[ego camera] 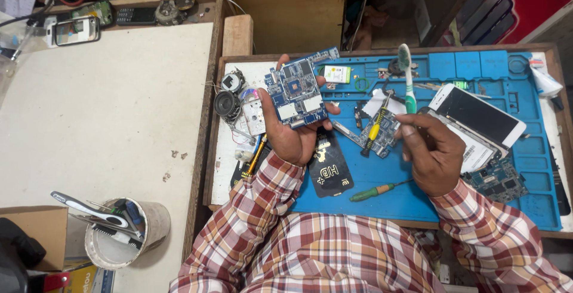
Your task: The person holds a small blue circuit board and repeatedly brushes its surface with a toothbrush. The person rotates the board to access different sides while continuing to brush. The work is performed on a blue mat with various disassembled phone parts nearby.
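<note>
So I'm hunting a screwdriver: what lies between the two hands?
Head view: between left hand and right hand, a yellow-handled screwdriver rests on a small blue circuit board.

A white phone (pixel 477 115) is lying screen-up at the blue mat's (pixel 537 167) right side, glass dark. A black card (pixel 330 172) with yellow print is sitting near the front. A small white-green label (pixel 338 74), perhaps a sticker, is resting farther back.

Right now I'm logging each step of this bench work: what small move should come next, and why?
Probably bring the toothbrush down onto the blue circuit board. The left hand holds the board up, chips facing the camera, while the right hand holds the brush upright with its bristles apart from the board, above the blue mat.
</note>
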